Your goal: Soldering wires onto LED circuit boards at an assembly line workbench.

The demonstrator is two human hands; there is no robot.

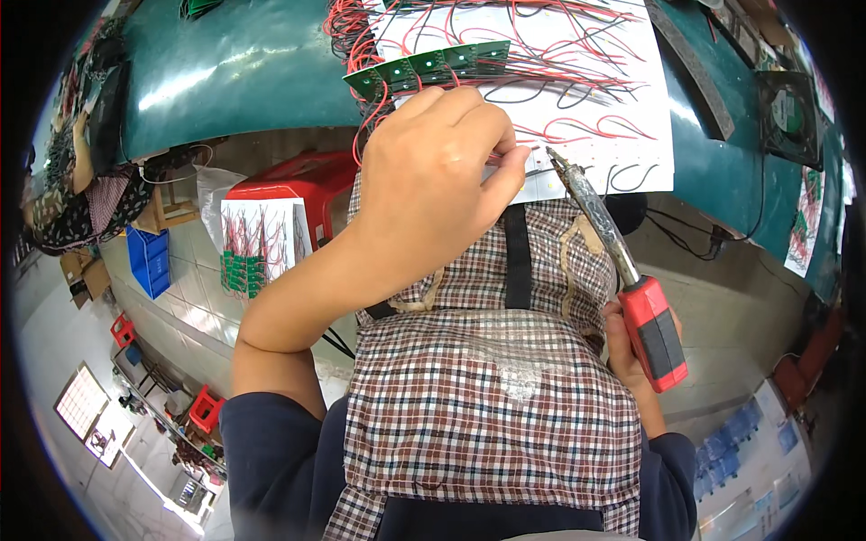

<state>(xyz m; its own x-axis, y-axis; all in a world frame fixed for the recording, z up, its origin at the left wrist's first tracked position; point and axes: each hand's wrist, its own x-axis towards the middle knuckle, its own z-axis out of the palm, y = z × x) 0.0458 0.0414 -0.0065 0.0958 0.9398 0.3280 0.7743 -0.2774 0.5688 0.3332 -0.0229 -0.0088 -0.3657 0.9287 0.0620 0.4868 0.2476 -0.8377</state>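
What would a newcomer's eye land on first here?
First, the red-handled soldering iron in the right hand, its tip near the lower edge of the white sheet. Next, the strip of green circuit boards just above the left hand, red and black wires trailing rightward. Then the red stool, left of the apron.

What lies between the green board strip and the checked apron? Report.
In the head view, the left hand appears between them, plus part of the white sheet.

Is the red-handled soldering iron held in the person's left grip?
No, the soldering iron is in the right grip, while the left grip is beside the green circuit-board strip.
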